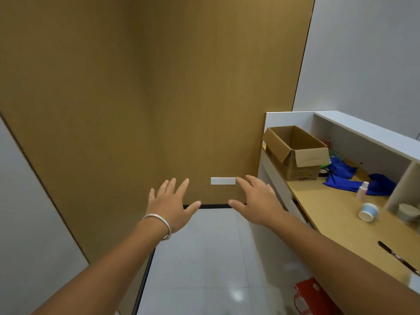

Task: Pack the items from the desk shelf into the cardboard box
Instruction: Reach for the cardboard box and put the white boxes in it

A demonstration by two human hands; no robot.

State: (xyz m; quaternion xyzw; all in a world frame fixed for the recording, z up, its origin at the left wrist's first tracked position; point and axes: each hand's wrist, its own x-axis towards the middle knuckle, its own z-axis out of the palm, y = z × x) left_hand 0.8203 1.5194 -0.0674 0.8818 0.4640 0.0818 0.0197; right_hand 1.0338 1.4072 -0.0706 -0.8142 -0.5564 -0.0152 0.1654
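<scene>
An open cardboard box [302, 160] stands at the far end of the wooden desk [329, 205] on the right. Behind it under the white shelf [363, 133] lie blue cloths [343, 178], a roll of dark tape [322, 172] and something green. A small pink bottle [363, 190] stands upright, a pale blue and white cup [368, 212] lies on its side, and a white bowl [408, 212] sits in the right compartment. My left hand [170, 205] and my right hand [256, 201] are held out with fingers spread, empty, over the floor left of the desk.
A tall wooden wall panel [147, 98] with a small white plate [223, 181] fills the view ahead. A dark pen [397, 258] lies on the desk's near part. A red item [311, 296] stands on the tiled floor below the desk.
</scene>
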